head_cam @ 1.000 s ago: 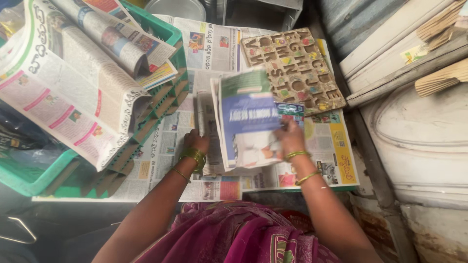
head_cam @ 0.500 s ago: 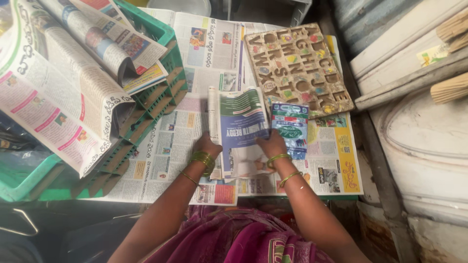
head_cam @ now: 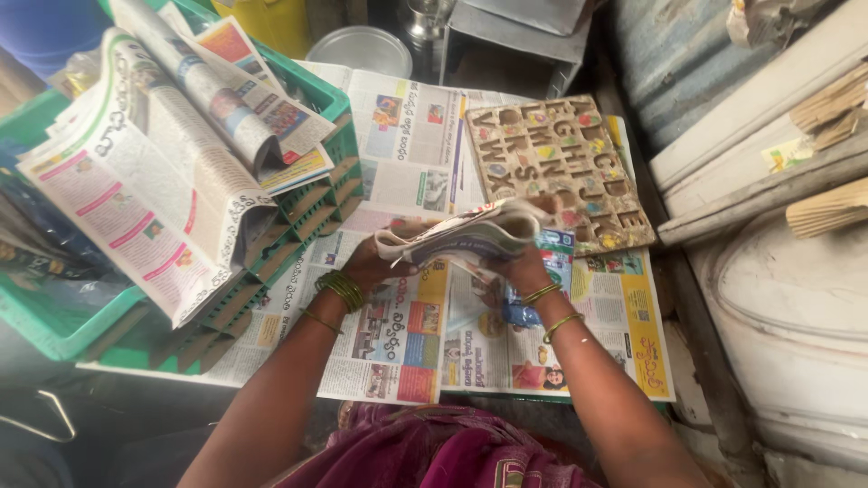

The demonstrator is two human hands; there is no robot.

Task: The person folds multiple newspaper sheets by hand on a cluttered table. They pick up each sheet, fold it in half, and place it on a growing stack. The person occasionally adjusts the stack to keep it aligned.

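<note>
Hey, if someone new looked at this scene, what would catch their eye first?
Both hands, the left hand and right hand, hold up a folded bundle of papers at the centre, over spread newspaper sheets. Just beyond lies a wooden alphabet puzzle board. At the left, a green crate overflows with newspapers.

Bare forearms, left hand (head_cam: 372, 267) wearing stacked green-gold bangles plus one thin bangle, right hand (head_cam: 520, 271) wearing two slim gold-green bangles, magenta garment (patterned trim showing) draping the lap
</note>
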